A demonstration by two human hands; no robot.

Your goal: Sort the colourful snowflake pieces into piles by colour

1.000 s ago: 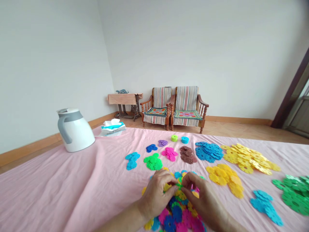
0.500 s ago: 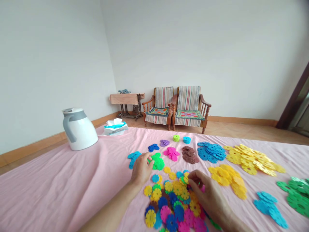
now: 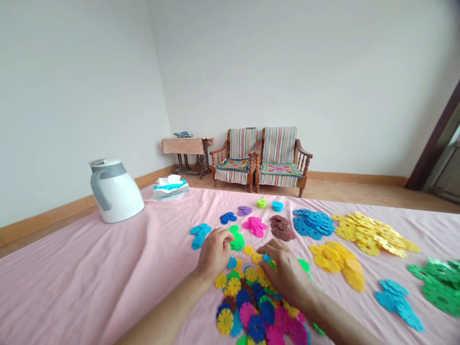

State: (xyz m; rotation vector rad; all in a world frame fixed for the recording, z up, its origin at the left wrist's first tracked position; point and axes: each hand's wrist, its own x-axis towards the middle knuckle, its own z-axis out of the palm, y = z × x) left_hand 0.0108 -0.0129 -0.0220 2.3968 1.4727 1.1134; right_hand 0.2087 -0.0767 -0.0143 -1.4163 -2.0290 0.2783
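Right hand [image 3: 283, 270] has slid left over mixed plastic snowflake discs [image 3: 244, 302] on pink cloth [image 3: 89, 258].
Its fingers spread across the pile, which lies toward the cloth's near edge; left hand [image 3: 214, 254], fingers curled, rests just beside a green disc stack [image 3: 237, 241], any grip hidden.

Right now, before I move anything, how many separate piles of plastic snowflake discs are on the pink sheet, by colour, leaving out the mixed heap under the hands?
Light blue piles: 3
Green piles: 2
Lime stack: 1
Yellow piles: 2
Blue piles: 2
Purple pile: 1
Magenta pile: 1
Brown pile: 1
Total: 13
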